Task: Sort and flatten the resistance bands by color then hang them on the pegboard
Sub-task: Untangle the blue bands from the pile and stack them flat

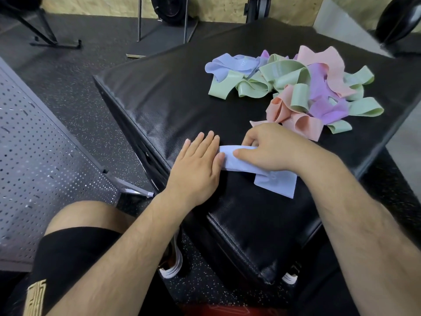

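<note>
A gym corner is shown, floored in black rubber (75,92) flecked with white. A wall of pale chipboard (109,5) is seen along the far side, where a thin metal stand (163,39) on a flat base and a dark angled frame (43,30) are placed. A soft sheen is caught on the black padded table (173,87).

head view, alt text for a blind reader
Left hand touches and right hand pinches a pale blue elastic resistance band on a black padded platform. A tangled pile of green, pink, purple and blue bands lies beyond, a grey perforated pegboard at left.
</note>
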`<state>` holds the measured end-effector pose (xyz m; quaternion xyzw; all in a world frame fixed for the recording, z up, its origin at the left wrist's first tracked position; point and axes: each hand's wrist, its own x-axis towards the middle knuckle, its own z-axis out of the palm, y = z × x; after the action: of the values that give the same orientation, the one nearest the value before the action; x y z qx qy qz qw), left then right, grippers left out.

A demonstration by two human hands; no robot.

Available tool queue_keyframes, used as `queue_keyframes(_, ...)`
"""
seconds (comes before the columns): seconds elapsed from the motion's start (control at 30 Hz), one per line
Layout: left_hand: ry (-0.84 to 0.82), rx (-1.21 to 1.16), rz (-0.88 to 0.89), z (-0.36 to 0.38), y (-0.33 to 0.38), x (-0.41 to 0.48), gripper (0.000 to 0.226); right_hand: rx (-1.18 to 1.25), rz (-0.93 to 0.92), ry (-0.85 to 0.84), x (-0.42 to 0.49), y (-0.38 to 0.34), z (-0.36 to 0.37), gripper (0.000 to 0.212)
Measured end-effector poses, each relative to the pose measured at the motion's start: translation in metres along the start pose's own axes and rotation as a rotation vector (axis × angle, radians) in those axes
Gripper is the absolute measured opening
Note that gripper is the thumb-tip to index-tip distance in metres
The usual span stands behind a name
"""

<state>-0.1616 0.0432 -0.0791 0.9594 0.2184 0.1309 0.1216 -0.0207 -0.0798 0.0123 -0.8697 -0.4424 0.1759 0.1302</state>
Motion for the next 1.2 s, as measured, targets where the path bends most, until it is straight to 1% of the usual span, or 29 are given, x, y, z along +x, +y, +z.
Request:
queue_keyframes(0.1, -0.006, 0.002, 0.002, -0.001, 0.001, 0.000, 0.077, -0.038, -0.002, 0.025, -0.004, -0.001, 0.000, 0.015)
queue_keyframes(0.17, -0.004, 0.007, 0.000, -0.001, 0.001, 0.000, 0.077, -0.013, -0.041, 0.062, -0.006, -0.002, -0.002, 0.009)
queue_keyframes(0.23, -0.007, 0.007, -0.002, -0.001, 0.001, 0.000, 0.078, 0.071, -0.102, 0.106, -0.010, -0.002, -0.005, 0.005)
queue_keyframes(0.3, -0.008, 0.007, -0.008, -0.002, 0.001, 0.001, 0.079, 0.178, -0.122, 0.126, -0.013, 0.000, -0.009, 0.005)
queue_keyframes(0.37, -0.007, 0.014, -0.013, -0.002, 0.002, 0.001, 0.079, 0.205, -0.089, 0.104, -0.015, 0.006, -0.014, 0.007)
queue_keyframes(0.5, -0.004, 0.021, -0.022, -0.003, 0.003, 0.000, 0.078, 0.060, 0.050, 0.081, -0.014, 0.019, -0.019, 0.020)
queue_keyframes(0.63, -0.009, 0.008, -0.043, -0.004, 0.005, 0.001, 0.068, -0.050, 0.112, 0.115, -0.011, 0.026, -0.016, 0.037)
queue_keyframes(0.8, -0.042, 0.035, -0.047, -0.006, 0.006, 0.000, 0.068, -0.125, 0.158, 0.055, -0.008, 0.033, -0.008, 0.037)
queue_keyframes(0.87, 0.003, 0.101, -0.048, -0.006, 0.008, 0.000, 0.066, -0.098, 0.183, 0.020, -0.005, 0.038, -0.004, 0.039)
queue_keyframes(1.0, 0.187, 0.284, 0.041, -0.010, 0.018, 0.001, 0.055, -0.082, 0.183, 0.017, -0.004, 0.042, -0.003, 0.040)
queue_keyframes(1.07, 0.227, 0.287, 0.101, -0.011, 0.026, 0.006, 0.053, -0.085, 0.178, 0.027, -0.004, 0.042, -0.002, 0.039)
queue_keyframes(1.13, 0.209, 0.190, 0.163, -0.006, 0.038, 0.010, 0.052, -0.090, 0.162, 0.039, -0.004, 0.043, -0.001, 0.040)
queue_keyframes(1.2, 0.131, 0.101, 0.193, 0.004, 0.047, 0.011, 0.054, -0.104, 0.136, 0.052, -0.005, 0.044, 0.000, 0.039)
